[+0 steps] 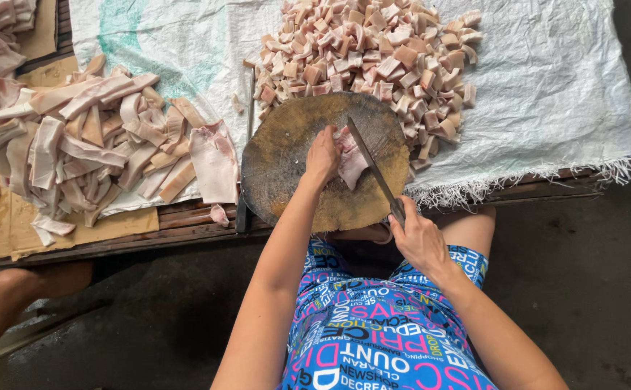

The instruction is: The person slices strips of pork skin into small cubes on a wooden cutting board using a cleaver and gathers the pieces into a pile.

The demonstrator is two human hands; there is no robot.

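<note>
Left hand [323, 155] fingers pin pork piece [352, 162] on round board [286, 155]; right hand [418, 238] fingers wrap knife [373, 170]. Cube heap [373, 58] large; strip pile [106, 144] uncut, likely half left.

A wooden bench [185, 225] carries white sacking [547, 87], cardboard [5, 224] and a round chopping block [286, 166].

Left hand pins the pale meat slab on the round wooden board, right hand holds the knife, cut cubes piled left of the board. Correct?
Not quite. The head view shows the pile of pink cut cubes behind the round wooden chopping board, up and right; the uncut strips lie left. Rest holds.
</note>
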